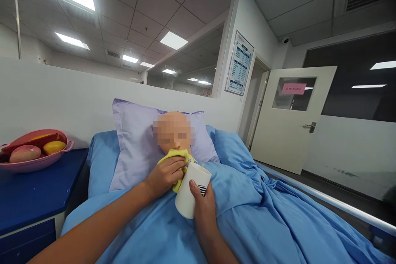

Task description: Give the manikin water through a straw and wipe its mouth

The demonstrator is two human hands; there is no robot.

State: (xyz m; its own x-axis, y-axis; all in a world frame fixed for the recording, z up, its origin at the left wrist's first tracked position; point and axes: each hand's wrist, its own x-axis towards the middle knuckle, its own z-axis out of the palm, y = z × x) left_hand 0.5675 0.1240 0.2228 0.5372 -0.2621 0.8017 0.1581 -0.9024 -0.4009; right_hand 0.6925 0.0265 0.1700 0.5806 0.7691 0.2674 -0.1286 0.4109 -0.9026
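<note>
A manikin (pixel 175 126) lies in bed with its head on a lilac pillow (pixel 133 144). My left hand (pixel 168 175) is closed on a yellow cloth (pixel 177 153) and presses it against the manikin's mouth and chin. In my right hand (pixel 204 206) is a white cup (pixel 187 198) with a black striped mark, tilted to the right above the blue quilt (pixel 244 214). My right thumb lies along the cup's near side, and the other fingers are partly hidden behind it. The cup's inside cannot be seen.
On the left, a blue bedside cabinet (pixel 34 198) bears a pink basket (pixel 34 166) of fruit. A bed rail (pixel 328 200) runs along the right side. Beyond it stands an open door (pixel 287 132). A white wall (pixel 62 99) is behind the bedhead.
</note>
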